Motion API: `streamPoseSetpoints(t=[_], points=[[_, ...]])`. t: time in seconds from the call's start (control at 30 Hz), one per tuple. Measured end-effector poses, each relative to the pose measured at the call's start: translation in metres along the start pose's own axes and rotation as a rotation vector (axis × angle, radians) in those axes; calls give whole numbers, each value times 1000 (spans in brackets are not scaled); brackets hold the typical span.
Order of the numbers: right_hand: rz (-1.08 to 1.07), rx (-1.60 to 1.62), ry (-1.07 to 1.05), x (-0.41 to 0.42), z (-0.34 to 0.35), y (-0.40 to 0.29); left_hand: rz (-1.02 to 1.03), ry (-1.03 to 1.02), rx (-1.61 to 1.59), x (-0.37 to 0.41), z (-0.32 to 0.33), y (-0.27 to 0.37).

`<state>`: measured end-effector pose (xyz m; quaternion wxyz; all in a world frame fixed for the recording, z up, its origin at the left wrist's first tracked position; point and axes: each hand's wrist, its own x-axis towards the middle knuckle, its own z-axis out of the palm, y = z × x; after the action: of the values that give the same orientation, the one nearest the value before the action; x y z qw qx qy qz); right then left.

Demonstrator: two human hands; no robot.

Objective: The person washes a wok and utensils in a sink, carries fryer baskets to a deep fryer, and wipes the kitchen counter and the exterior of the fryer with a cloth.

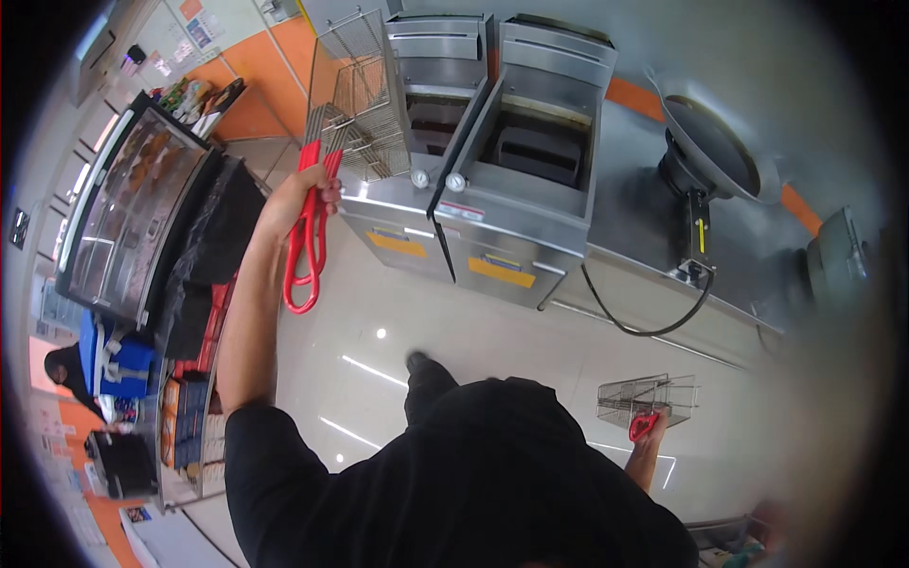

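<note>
My left hand [305, 195] grips the red coated handles [304, 266] of wire fryer baskets [362, 106]. It looks like two baskets held together, raised beside the left deep fryer [439, 106]. Down at my right side, my right hand [655, 420] is closed around the red handle [643, 427] of another wire fryer basket [639, 397], which hangs above the floor. In front of me, the right deep fryer [522, 234] has dark oil [543, 145] in its open tank.
Right of the fryers, a wok [717, 149] sits tilted on a burner atop a steel counter [632, 206]; a black hose [639, 332] loops off its front. A glass display case [135, 220] stands left. A person [67, 369] is beyond the blue box [117, 355].
</note>
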<state>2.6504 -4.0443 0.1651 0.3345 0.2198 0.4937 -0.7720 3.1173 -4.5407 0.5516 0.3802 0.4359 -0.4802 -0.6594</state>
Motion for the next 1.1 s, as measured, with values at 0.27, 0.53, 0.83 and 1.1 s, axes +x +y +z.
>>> streamPoseSetpoints(t=[0.27, 0.53, 0.83, 1.1], points=[[-79, 125, 102, -75, 89, 117, -38, -227, 129, 221, -112, 19], [-61, 200, 154, -164, 172, 200, -88, -426, 136, 357, -169, 34], [-219, 332, 242, -186, 168, 283, -112, -464, 186, 385, -202, 45], [-207, 330, 252, -198, 196, 283, -130, -467, 219, 391, -223, 38]])
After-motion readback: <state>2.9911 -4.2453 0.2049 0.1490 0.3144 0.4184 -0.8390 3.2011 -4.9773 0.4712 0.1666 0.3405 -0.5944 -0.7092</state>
